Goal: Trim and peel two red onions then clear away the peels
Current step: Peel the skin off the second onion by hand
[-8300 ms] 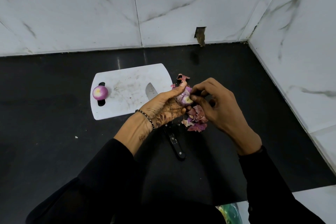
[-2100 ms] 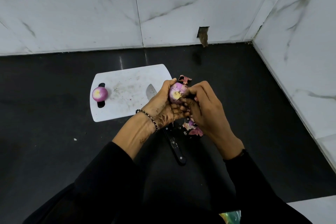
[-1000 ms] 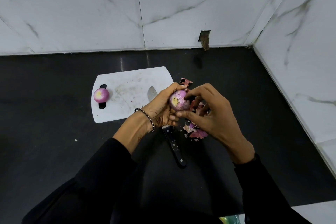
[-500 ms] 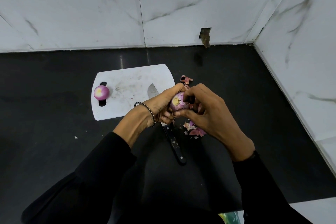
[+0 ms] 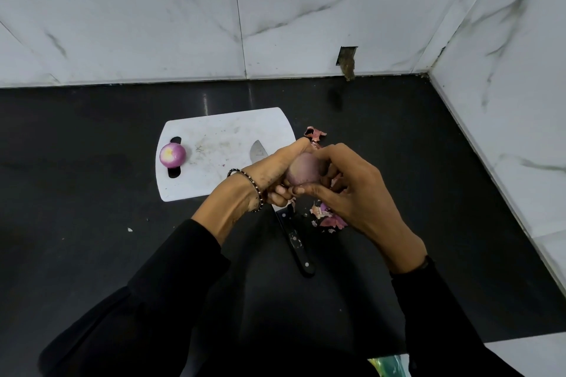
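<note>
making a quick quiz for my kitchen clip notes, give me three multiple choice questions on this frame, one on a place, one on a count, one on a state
1. Where does the peeled red onion that no hand holds lie?
A. on the white cutting board, at its handle slot
B. against the wall
C. in a bowl

2. How many onions are in view?
A. one
B. two
C. three

3. What state is the knife in?
A. lying flat, its handle on the countertop, gripped by no hand
B. held upright
C. stuck in an onion

Answers:
1 A: it sits at the board's left end, over the slot.
2 B: one rests on the board, and the held red onion is between the left hand and the right hand.
3 A: its black handle lies on the dark surface while both hands hold an onion.
</note>
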